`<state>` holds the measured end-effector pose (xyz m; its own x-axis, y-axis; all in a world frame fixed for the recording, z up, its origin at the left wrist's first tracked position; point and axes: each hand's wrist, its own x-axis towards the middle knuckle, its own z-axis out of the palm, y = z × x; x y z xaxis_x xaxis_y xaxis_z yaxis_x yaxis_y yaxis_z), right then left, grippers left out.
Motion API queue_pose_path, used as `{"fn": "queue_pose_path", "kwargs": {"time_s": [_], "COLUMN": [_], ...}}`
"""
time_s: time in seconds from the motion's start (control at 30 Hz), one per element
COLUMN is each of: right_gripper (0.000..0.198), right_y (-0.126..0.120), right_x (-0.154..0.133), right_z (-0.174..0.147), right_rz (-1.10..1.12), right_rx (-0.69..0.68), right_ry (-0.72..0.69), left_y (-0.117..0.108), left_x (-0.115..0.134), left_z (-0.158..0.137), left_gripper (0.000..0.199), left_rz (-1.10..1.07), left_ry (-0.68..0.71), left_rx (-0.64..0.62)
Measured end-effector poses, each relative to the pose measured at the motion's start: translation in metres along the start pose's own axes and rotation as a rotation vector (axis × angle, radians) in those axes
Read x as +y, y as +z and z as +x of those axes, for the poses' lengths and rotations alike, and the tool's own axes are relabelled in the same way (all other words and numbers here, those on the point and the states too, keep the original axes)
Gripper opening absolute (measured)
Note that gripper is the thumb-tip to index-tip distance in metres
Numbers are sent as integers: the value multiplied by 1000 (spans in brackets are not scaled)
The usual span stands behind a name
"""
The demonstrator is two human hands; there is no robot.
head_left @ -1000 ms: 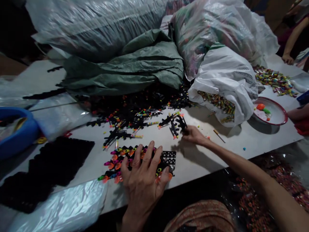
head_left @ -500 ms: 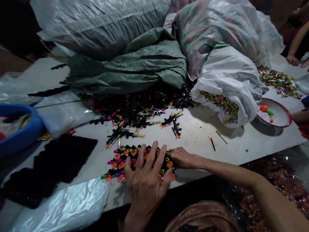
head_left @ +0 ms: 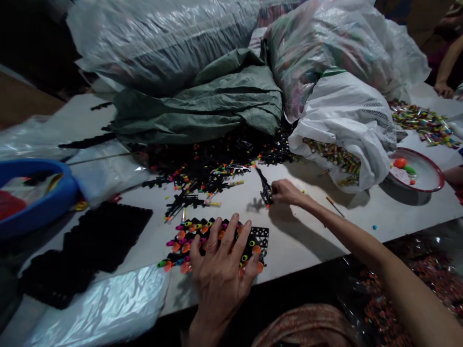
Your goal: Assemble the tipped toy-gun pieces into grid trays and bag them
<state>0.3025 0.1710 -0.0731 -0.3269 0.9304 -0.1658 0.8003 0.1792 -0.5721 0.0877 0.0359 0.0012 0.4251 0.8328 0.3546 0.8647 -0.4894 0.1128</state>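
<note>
My left hand (head_left: 221, 265) lies with fingers spread over rows of small black toy guns with bright tips and orange suction cups (head_left: 181, 235). These sit on a black perforated plastic rack (head_left: 265, 233), whose right end shows bare holes. Farther up the table, my right hand (head_left: 285, 193) pinches a black toy gun (head_left: 264, 185) near its lower end; the fingertips are partly hidden. To the left of it lies a heap of similar toy guns (head_left: 195, 197), mixed with coloured tips.
Stacked black racks (head_left: 104, 236) and a clear plastic sheet (head_left: 104, 308) lie left, near a blue basin (head_left: 68, 185). A white sack (head_left: 343, 115) spills small coloured tubes beside a red-rimmed bowl (head_left: 436, 185). Big bags (head_left: 162, 43) stand behind. A co-worker's hand (head_left: 444, 90) is far right.
My right hand has moved from the rack's right end up and away to a toy gun on the table, uncovering bare holes. My left hand stays spread on the rack.
</note>
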Motion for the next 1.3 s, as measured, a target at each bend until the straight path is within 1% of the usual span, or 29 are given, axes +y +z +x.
{"fn": "queue_pose_path", "kwargs": {"time_s": [0.1,0.2,0.23,0.27,0.37,0.4,0.47,0.5,0.57,0.6,0.67,0.73,0.77,0.83,0.87,0.93,1.0,1.07,1.13,1.23,1.3], "right_gripper": [12,13,12,12,5,5,11,11,10,12,21,26,28,26,24,20,15,8,7,14,16], "right_y": [30,51,55,58,62,62,58,53,39,29,10,-6,-11,-17,-17,-12,0,20,45,77,88], "right_x": [-17,-29,-32,-34,-42,-45,-51,-52,-49,-45,-31,-15,-6,12,19,30,32,23,8,-11,-17], "right_z": [-22,-27,-27,-27,-31,-32,-27,-20,3,17,44,62,65,60,53,31,6,-19,-38,-54,-59], "right_rz": [240,436,440,396,143,48,-102,-153,-218,-251,-314,-406,-422,-409,-366,-225,-61,63,165,442,528], "right_rx": [-100,-112,-111,-112,-113,-124,-185,-226,-279,-269,-141,-20,9,9,11,49,75,40,-26,-69,-96], "right_ry": [-92,-186,-208,-224,-291,-315,-357,-364,-341,-310,-254,-220,-215,-221,-210,-143,-67,-50,-91,-133,-160], "left_y": [1,1,2,2,1,1,0,0,0,-1,-1,-1,-1,-1,-1,-1,0,1,2,2,2], "left_x": [0,0,0,0,0,0,-1,-1,-2,-2,-3,-2,-2,-2,-2,-2,-1,0,0,0,0], "left_z": [1,2,2,2,3,3,4,4,3,3,2,2,2,1,1,1,1,2,3,4,4], "left_gripper": [56,57,58,59,62,62,61,60,57,56,54,52,51,49,49,49,50,50,49,49,49], "left_rz": [-2,-1,0,1,3,4,9,13,21,24,28,30,31,23,14,-13,-37,-50,-57,-56,-53], "left_ry": [-12,-6,-1,3,7,6,14,19,30,34,29,22,16,9,8,1,-15,-33,-40,-32,-31], "left_rx": [-1,-8,-10,-14,-18,-19,-21,-21,-18,-14,-7,-2,0,5,9,18,29,30,26,25,27]}}
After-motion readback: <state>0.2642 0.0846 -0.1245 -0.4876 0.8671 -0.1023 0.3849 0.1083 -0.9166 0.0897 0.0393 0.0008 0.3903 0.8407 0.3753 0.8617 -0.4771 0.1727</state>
